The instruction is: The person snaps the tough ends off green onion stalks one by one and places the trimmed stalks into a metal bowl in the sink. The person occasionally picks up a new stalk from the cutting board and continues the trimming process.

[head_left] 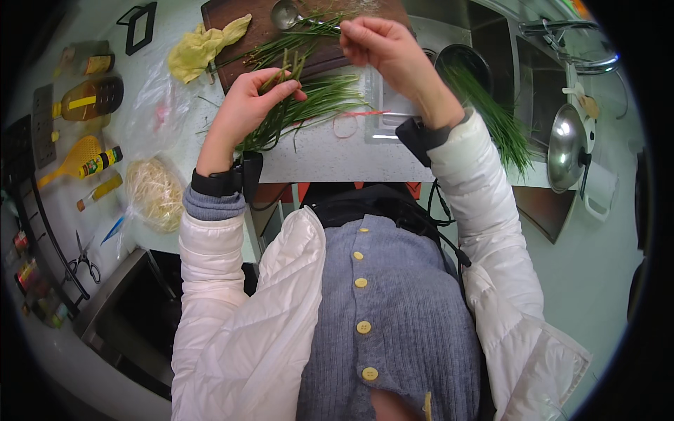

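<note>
My left hand [246,109] is closed around a small bunch of garlic chives [295,68], their cut ends poking up past the thumb and the leaves hanging below the palm. To its right my right hand [375,43] hovers over the cutting board, thumb and fingers pinched together. What that pinch holds, if anything, I cannot make out. More garlic chives [326,96] lie loose on the counter below the wooden cutting board [246,17], and some stems rest on the board. A metal ladle [284,14] lies there too, its handle pointing toward my right hand.
A red string [361,114] curls beside a clear plastic tray [379,133]. Another chive bunch [495,119] lies by the sink, near a black pan [467,63] and a metal lid [567,147]. Leftward are a yellow cloth [203,49], an oil bottle [91,98], bagged noodles [154,193] and scissors [83,259].
</note>
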Demonstrator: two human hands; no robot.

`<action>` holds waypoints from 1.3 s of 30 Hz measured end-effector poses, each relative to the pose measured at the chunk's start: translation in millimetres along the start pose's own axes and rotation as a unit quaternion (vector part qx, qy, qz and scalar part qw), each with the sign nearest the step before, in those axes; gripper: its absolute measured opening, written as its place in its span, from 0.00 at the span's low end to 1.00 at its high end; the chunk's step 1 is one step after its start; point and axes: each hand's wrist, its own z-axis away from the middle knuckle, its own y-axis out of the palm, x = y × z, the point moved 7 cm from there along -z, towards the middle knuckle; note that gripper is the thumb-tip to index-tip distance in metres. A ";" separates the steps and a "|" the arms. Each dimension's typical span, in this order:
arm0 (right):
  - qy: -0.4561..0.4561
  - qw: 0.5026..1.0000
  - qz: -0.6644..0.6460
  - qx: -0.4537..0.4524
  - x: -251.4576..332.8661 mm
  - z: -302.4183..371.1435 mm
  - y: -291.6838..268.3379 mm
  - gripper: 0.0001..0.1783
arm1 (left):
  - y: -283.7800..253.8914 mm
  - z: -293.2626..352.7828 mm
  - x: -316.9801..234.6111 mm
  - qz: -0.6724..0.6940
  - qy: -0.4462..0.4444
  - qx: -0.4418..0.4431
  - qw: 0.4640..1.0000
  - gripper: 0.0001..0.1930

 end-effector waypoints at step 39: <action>-0.054 0.979 -0.065 -0.186 39.9 27.0 11.2 0.12 | 26.1 -9.4 -36.1 0.232 -0.138 0.096 0.958 0.10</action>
